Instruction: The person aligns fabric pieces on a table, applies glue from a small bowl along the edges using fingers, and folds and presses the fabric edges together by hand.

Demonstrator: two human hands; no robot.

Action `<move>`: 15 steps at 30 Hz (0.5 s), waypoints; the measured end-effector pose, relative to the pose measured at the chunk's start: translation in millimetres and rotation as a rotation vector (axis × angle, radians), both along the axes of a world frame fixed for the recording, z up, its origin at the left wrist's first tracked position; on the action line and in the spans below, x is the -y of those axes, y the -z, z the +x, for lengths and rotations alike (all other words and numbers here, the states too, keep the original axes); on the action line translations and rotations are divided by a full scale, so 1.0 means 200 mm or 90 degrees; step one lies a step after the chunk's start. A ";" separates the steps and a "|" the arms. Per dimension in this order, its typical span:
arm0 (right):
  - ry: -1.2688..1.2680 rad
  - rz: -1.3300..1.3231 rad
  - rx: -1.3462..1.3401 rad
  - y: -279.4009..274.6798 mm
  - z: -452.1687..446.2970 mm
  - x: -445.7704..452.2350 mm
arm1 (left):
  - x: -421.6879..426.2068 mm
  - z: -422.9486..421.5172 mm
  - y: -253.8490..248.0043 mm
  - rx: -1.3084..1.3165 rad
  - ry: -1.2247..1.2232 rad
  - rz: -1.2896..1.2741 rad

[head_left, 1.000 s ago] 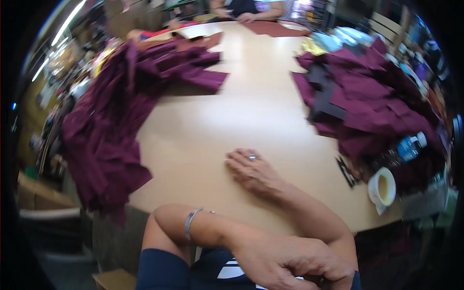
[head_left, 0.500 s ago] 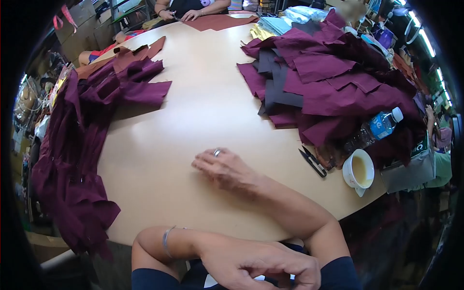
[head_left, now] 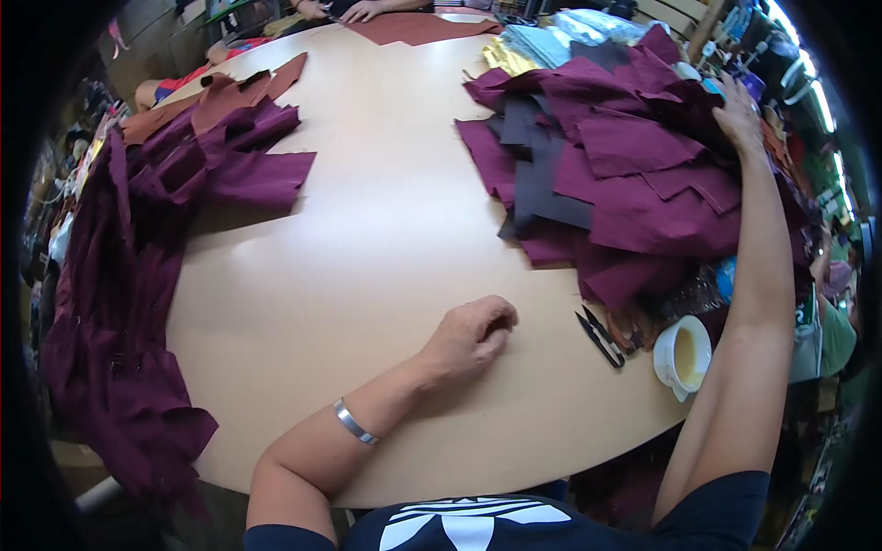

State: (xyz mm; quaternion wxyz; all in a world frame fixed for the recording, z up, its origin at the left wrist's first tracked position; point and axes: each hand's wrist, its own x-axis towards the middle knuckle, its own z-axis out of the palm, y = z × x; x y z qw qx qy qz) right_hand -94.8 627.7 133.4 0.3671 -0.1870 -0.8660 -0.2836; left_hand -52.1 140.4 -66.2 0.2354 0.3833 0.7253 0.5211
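Passage up tabletop [head_left: 367,230] middle, maroon cloth [head_left: 119,294] bounding left, maroon heap [head_left: 634,151], snips [head_left: 602,343], cup [head_left: 666,363] obstructing right

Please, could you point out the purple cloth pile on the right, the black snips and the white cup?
Purple cloth pile [head_left: 657,223]: head view, on a large upper piece.
Black snips [head_left: 610,356]: head view, on the handle.
White cup [head_left: 666,356]: head view, on the outer wall.

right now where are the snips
In the head view, the snips lie on the right of the table, between your left hand and the cup.
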 end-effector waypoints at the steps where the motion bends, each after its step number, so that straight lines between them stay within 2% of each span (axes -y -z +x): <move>1: 0.006 -0.031 0.004 0.04 -0.03 -0.19 | 0.00 0.00 0.00 -0.002 0.000 0.022; 3: 0.168 -0.271 0.205 0.12 -0.02 -0.21 | -0.01 0.00 0.01 -0.008 -0.006 0.066; 5: 0.279 -0.296 0.313 0.23 -0.02 -0.13 | -0.01 0.00 0.02 0.024 -0.005 0.066; 7: 0.233 -0.324 0.330 0.29 -0.01 -0.11 | -0.01 0.00 0.00 0.009 0.013 0.062; 9: 0.147 -0.295 0.361 0.34 -0.08 -0.46 | 0.00 0.00 0.00 0.017 0.008 0.056; 11: 0.187 -0.351 0.283 0.17 -0.08 -0.38 | -0.01 0.00 0.02 0.012 0.006 0.069; 15: 0.038 -0.249 -0.038 -0.19 -0.01 0.16 | -0.01 0.00 -0.01 0.043 -0.001 0.055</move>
